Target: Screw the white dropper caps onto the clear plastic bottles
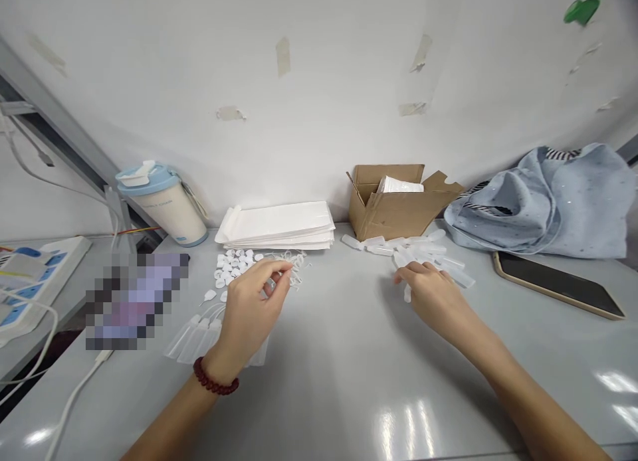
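My left hand, with a dark red bead bracelet on its wrist, has its fingers pinched together on a small clear piece I cannot name, just below a scatter of small white caps and thin wire hooks. Several filled clear packets lie under and left of that wrist. My right hand is curled over the near edge of a pile of small clear plastic vials, its fingers closed on one vial.
A stack of white bags lies at the back wall, with an open cardboard box to its right. A lidded cup stands back left, a power strip far left. A blue cloth bag and phone are right.
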A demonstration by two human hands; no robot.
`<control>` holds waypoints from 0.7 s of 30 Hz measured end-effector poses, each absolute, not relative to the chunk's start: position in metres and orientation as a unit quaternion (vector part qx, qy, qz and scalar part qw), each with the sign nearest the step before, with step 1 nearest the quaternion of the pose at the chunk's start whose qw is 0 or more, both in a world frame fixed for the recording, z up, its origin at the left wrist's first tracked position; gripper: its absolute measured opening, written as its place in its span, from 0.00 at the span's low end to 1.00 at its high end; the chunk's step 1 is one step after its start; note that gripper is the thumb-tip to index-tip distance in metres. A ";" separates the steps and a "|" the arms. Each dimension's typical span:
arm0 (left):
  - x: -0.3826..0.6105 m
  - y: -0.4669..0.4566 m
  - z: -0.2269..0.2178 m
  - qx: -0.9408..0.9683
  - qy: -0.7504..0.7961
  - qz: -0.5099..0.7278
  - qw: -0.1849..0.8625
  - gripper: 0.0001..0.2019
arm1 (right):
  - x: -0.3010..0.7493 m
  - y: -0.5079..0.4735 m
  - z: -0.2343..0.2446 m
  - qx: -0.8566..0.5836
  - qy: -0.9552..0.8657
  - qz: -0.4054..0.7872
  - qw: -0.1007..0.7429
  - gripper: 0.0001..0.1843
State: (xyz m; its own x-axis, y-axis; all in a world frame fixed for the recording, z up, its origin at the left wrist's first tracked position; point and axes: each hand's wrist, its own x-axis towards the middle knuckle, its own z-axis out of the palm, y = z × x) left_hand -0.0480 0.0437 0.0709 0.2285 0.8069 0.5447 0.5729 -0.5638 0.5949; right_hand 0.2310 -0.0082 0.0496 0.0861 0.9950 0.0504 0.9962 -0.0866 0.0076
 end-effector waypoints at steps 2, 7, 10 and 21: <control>-0.048 0.043 0.071 0.775 0.445 0.428 0.135 0.08 | 0.230 -0.008 0.049 -0.733 -0.680 -0.023 0.014 0.29; -0.046 0.040 0.071 0.792 0.420 0.425 0.125 0.08 | 0.228 -0.005 0.043 -0.702 -0.711 -0.017 0.041 0.31; -0.043 0.037 0.072 0.801 0.406 0.417 0.141 0.08 | 0.221 -0.005 0.040 -0.678 -0.732 -0.009 0.073 0.27; -0.035 0.024 0.067 0.853 0.293 0.354 0.246 0.09 | 0.185 -0.025 0.044 -0.483 -0.823 0.070 0.291 0.13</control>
State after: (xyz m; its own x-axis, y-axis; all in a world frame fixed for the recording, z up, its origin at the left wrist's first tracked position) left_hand -0.0349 0.0236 0.0666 0.5778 0.6750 0.4589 0.3269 -0.7066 0.6276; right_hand 0.1854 -0.0246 0.0440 -0.3636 0.8356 0.4117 0.7541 0.5235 -0.3965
